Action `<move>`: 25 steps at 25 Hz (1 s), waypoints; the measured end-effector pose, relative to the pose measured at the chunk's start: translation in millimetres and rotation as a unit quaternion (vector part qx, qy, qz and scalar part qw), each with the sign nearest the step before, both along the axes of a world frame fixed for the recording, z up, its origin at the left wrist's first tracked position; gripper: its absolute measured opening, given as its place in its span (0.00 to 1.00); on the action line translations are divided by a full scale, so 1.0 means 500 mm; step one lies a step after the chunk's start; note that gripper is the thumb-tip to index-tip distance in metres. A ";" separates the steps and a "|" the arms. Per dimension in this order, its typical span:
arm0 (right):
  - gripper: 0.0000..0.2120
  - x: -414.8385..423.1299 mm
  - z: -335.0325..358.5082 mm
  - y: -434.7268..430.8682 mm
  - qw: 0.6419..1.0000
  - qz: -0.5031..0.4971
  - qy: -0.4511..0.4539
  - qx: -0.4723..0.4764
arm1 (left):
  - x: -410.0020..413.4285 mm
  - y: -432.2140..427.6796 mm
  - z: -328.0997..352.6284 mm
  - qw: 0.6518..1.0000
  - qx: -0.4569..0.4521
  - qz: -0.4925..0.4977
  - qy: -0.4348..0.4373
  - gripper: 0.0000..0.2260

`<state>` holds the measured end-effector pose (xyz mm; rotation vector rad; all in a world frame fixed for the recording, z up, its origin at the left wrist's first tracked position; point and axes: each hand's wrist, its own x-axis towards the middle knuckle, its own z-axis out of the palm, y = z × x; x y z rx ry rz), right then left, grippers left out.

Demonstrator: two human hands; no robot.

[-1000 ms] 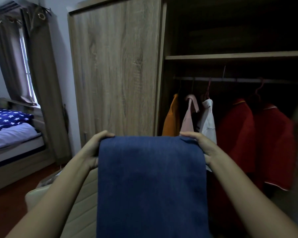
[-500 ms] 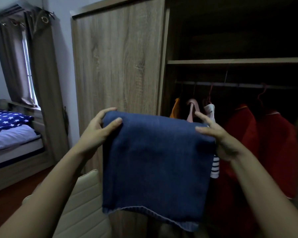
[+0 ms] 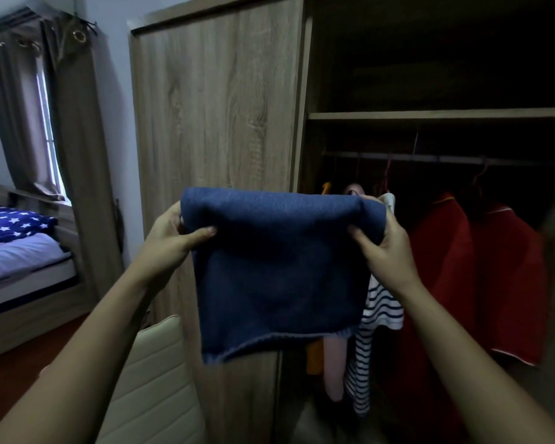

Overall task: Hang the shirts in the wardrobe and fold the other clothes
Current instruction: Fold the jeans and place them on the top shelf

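A folded blue denim garment (image 3: 279, 270) hangs in the air in front of the wardrobe (image 3: 218, 110). My left hand (image 3: 170, 238) grips its upper left corner, thumb on the front. My right hand (image 3: 383, 248) grips the upper right corner the same way. Behind the cloth, shirts hang on the rail (image 3: 430, 158): two red shirts (image 3: 471, 274), a striped shirt (image 3: 375, 318), a pink garment (image 3: 334, 363) and an orange one (image 3: 314, 357). The cloth hides most of the left hangers.
The wardrobe's left door is closed and its right side is open, with a shelf (image 3: 436, 115) above the rail. A cream chair back (image 3: 154, 379) stands below my left arm. A bed (image 3: 20, 254) with a star pillow and grey curtains (image 3: 45, 110) are at the left.
The long denim piece has been folded up shorter and lifted higher. Both hands moved from flat on its top edge to gripping the upper corners.
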<state>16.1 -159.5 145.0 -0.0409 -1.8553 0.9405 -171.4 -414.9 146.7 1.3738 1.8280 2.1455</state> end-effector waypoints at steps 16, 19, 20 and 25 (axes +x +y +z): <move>0.21 -0.053 -0.007 -0.016 0.993 -0.104 0.020 -0.053 | -0.011 0.066 -0.056 0.989 -0.034 0.140 -0.016 0.10; 0.23 -0.028 0.038 0.005 0.985 0.048 -0.031 -0.160 | -0.003 0.084 -0.043 0.985 0.038 0.149 -0.084 0.16; 0.24 -0.016 0.038 0.017 0.978 0.102 -0.066 -0.171 | -0.002 0.087 -0.033 0.981 0.056 0.154 -0.107 0.16; 0.40 0.009 -0.096 0.038 0.926 0.200 -0.222 -0.231 | -0.028 0.077 -0.002 0.977 0.058 0.145 -0.141 0.18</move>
